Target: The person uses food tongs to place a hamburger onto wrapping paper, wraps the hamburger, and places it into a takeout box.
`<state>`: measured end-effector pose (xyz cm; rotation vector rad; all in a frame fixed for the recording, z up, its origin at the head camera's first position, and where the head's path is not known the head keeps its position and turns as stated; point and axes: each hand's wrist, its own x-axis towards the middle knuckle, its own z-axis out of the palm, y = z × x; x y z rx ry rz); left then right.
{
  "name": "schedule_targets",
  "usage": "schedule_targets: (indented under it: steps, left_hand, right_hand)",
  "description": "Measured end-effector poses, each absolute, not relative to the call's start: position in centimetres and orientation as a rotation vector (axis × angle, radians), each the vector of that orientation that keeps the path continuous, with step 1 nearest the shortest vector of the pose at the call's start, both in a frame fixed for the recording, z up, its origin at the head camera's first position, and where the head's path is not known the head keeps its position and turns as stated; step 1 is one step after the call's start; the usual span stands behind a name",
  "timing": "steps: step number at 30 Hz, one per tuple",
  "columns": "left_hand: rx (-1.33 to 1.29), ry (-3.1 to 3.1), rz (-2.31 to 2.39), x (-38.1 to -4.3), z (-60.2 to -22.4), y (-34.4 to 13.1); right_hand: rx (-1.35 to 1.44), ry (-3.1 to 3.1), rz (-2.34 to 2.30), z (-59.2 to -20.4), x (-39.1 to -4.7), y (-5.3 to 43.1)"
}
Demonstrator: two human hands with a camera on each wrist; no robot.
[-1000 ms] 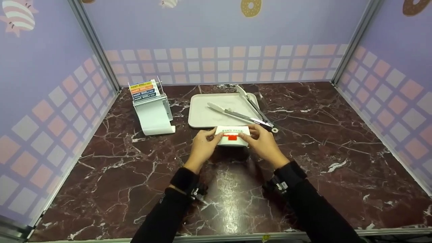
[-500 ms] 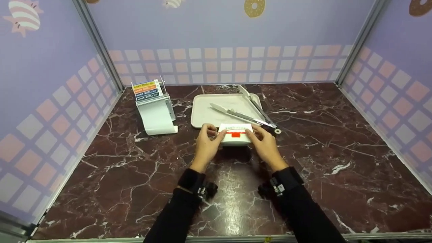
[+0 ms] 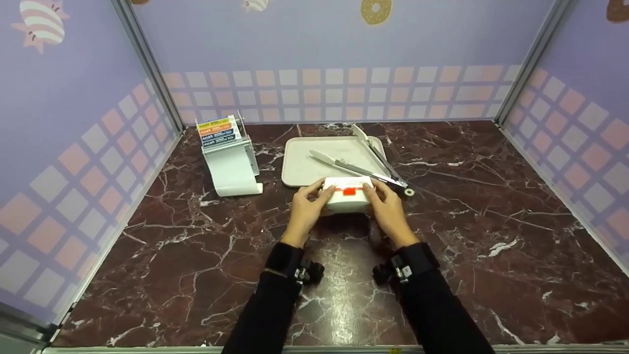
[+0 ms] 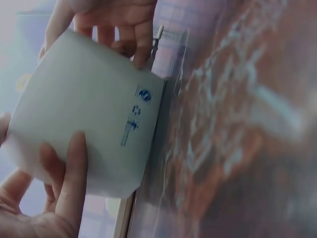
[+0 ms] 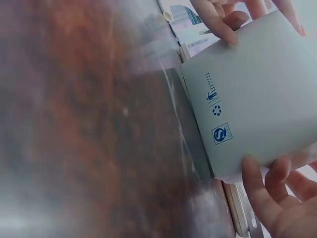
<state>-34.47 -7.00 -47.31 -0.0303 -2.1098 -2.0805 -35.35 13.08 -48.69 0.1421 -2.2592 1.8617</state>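
Observation:
A small white paper takeout box point(image 3: 348, 202) with a red patch point(image 3: 349, 191) on its lid stands between both hands, low over the table. My left hand point(image 3: 307, 206) grips its left side, thumb on the lid near the red patch. On the opposite side my right hand point(image 3: 388, 209) grips it the same way, thumb at the lid's right part. Both wrist views show the plain box wall point(image 4: 94, 114) with small blue printed marks point(image 5: 218, 114) near its bottom edge. The far side of the box is hidden in the head view.
Just behind the box lies a cream tray point(image 3: 295, 167). Tongs point(image 3: 366, 171) with pale tips rest across its right side, their handle end past its front corner. At the back left stands a dispenser point(image 3: 230, 147) of small coloured boxes with a white strip hanging down.
The box has tipped so that more of its near wall shows and the green print on the lid has gone from sight. Both hands keep their hold; the whole scene shifts slightly right.

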Motion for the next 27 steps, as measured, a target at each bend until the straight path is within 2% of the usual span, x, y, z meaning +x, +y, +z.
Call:
schedule_targets:
  steps: [9, 17, 27]
  left_hand:
    - [-0.157, -2.068, -2.152, -34.1, -47.3, -7.4]
    - [-0.187, -2.100, -2.102, -33.8, -47.6, -8.3]
    - [-0.283, -2.121, -2.199, -33.6, -47.8, -8.5]
  right_hand:
    - [0.262, -2.425, 1.498, -48.4, -34.3, 13.3]
    - [0.239, -2.464, 1.263, -48.2, -33.6, 12.4]
    - [0.205, -2.417, 1.241, -48.4, -33.2, 12.6]
